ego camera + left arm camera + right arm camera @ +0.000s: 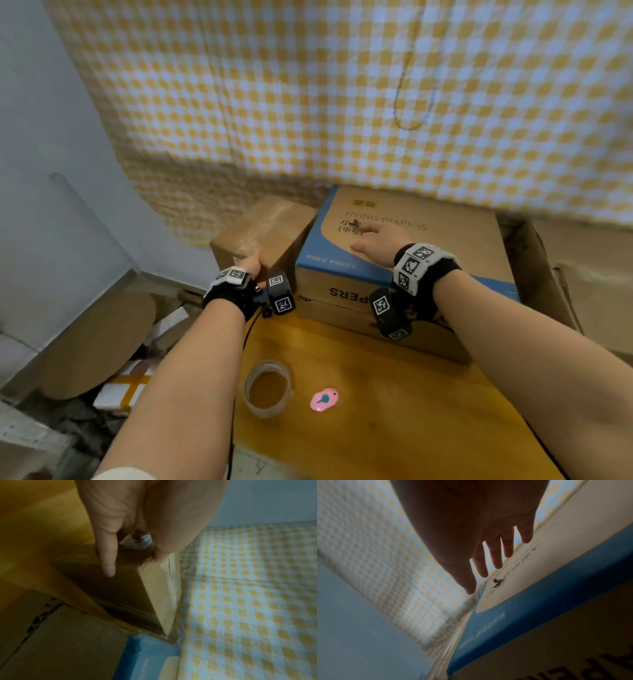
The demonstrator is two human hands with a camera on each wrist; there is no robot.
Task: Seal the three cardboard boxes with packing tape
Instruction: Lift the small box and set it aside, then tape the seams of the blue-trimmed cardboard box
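A small brown box point(270, 226) with clear tape along its top stands at the back left of the table. My left hand point(252, 265) rests on its near corner. In the left wrist view a straight finger point(109, 562) lies on the box's shaded side point(120, 588) and the thumb touches the taped top edge. A large blue and brown diaper box point(445, 240) stands beside it. My right hand point(371, 238) hovers over its top with fingers spread point(496, 559), holding nothing. A roll of clear tape point(269, 389) lies flat on the table near me.
A pink cutter point(324, 399) lies right of the tape roll on the orange wooden table point(394, 428). Another brown box point(582, 274) stands at the right. A yellow checked curtain point(342, 102) hangs close behind the boxes. Cardboard scraps lie on the floor at the left.
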